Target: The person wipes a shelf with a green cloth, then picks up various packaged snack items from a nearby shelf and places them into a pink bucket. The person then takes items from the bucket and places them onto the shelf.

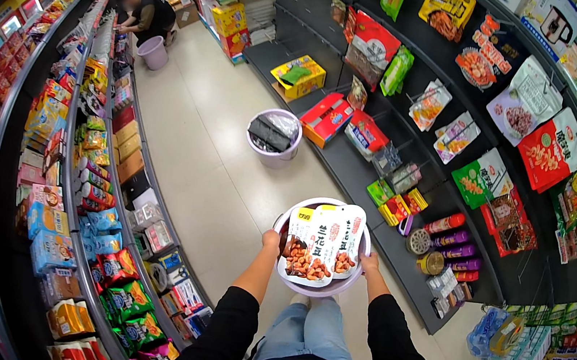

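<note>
Both my hands hold a pale lilac plastic bucket (311, 291) in front of my legs, one at each side. My left hand (272, 240) grips its left rim, and my right hand (369, 262) grips the right rim. On top in the bucket lie white snack pouches printed with beans or nuts; the front pouch (310, 248) partly covers another pouch (350, 243) to its right. Some darker packaging shows at the left inside; the rest of the contents is hidden beneath the pouches.
A second lilac bucket (272, 157) with dark and clear plastic stands on the aisle floor (207, 136). Packed snack shelves (71, 151) line the left. On the right, a dark shelf (324, 160) carries boxes and jars below hanging bags. Farther off, a person (152, 14) crouches by another bucket (153, 53).
</note>
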